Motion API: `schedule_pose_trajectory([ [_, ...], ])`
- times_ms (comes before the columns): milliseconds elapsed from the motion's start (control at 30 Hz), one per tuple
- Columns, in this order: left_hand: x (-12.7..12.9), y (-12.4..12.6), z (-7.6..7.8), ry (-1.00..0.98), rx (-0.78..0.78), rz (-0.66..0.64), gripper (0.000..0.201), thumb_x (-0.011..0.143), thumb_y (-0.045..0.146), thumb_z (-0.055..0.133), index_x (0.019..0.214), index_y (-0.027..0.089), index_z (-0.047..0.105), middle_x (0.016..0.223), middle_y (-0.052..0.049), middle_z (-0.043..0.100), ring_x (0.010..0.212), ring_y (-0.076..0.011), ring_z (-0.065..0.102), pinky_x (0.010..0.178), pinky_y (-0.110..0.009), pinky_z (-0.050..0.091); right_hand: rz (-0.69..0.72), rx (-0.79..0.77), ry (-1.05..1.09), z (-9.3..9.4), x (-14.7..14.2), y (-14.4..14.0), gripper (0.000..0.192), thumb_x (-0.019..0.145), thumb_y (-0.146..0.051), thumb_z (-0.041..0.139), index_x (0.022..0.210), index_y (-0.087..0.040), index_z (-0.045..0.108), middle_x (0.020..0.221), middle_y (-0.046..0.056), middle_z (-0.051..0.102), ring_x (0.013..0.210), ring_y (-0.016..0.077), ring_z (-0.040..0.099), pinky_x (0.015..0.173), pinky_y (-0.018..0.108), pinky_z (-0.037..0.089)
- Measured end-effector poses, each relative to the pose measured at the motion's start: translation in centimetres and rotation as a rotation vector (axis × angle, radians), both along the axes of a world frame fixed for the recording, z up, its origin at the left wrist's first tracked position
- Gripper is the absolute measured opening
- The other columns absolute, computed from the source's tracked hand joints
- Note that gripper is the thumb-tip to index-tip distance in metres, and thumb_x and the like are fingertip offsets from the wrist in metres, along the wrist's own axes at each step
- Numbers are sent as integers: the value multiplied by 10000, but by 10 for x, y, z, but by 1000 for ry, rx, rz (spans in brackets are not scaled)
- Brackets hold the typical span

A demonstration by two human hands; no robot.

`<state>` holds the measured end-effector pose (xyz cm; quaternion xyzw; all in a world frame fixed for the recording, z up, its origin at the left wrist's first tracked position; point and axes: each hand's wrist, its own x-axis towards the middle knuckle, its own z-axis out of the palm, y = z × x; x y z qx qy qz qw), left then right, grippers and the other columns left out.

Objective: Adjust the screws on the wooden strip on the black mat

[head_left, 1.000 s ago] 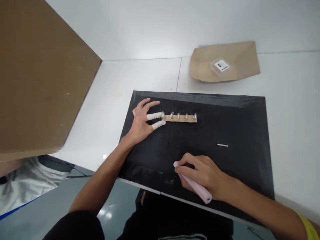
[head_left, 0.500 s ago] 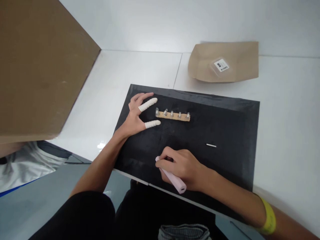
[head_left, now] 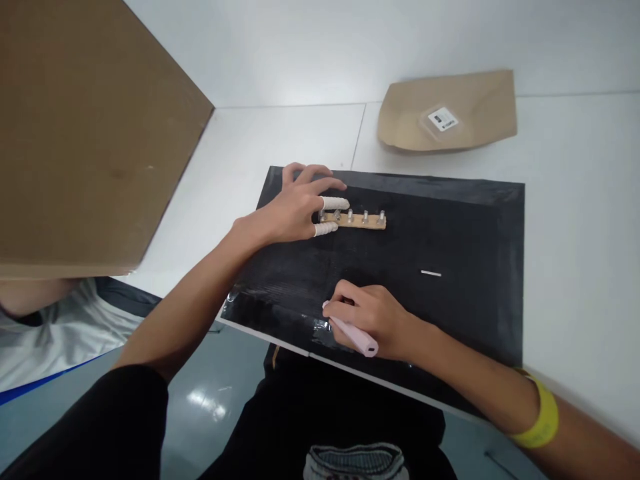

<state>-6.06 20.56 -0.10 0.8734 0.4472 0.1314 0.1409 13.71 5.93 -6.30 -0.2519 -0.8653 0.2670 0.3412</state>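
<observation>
My left hand [head_left: 300, 207] has white finger cots on its thumb and index finger. These two fingers lie along either side of the left end of a narrow light wooden strip [head_left: 360, 224], closed about it; the other fingers stretch out over the black mat. Several small clear pieces with whitish middles stand in a row on the strip. Nearer to me, my right hand [head_left: 373, 317] grips a pale pink pen-shaped tool [head_left: 357, 338] with a slot in its rear end. The tool's front tip is mostly hidden by the fingers.
A black mat [head_left: 465, 233] covers part of the white table [head_left: 575, 233]. A thin pale stick [head_left: 431, 273] lies on it at the right. Behind is a brown paper piece [head_left: 480, 100] carrying a labelled clear case [head_left: 443, 120]. A large cardboard panel [head_left: 90, 133] rises at left, near another person's sleeve [head_left: 85, 327].
My left hand has moved right and closed its thumb and index finger around the strip's left end. My right hand keeps hold of the pink tool. The view has shifted slightly.
</observation>
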Motion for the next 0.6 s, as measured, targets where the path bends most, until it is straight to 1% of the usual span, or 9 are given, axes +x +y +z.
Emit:
schedule_pose_trajectory([
  [33,0,1,1,33,-31,-85,232,772,334,785,1003,338,799,1317,-35,700,1376,-377,471,1179,-630,185,-4,-2,-3,0,0,0,152,917,-177,560,982,-162,697,915,31,612,635,88,534,535,218,430],
  [100,-2,4,2,77,-69,-179,275,789,296,750,1060,332,782,1355,-31,683,1392,-366,458,1181,-634,152,-9,-7,-8,1,0,-1,153,911,-175,562,980,-160,697,917,31,613,637,86,540,537,214,437],
  [233,-6,6,-2,101,-33,-192,247,813,247,708,1049,294,764,1354,-36,688,1388,-348,468,1163,-628,144,-10,-15,-19,2,0,-1,163,907,-169,555,985,-161,699,925,33,619,646,85,553,544,212,445],
  [400,-9,9,-8,100,2,-217,186,824,249,730,1009,262,750,1354,-54,684,1383,-354,479,1139,-618,156,3,-29,-23,3,1,0,165,913,-179,558,989,-158,703,932,39,619,647,90,549,535,217,446],
  [500,-10,9,-7,118,7,-233,189,854,279,721,1036,240,748,1363,-76,675,1387,-362,469,1125,-616,160,11,-39,-23,3,1,1,167,916,-188,560,988,-158,708,927,38,617,634,94,538,530,227,447],
  [600,-11,8,-4,139,17,-247,237,864,269,706,1095,236,744,1386,-86,662,1384,-363,462,1116,-607,162,8,-39,-17,2,0,1,168,907,-178,560,975,-158,712,923,37,614,626,97,534,519,233,438],
])
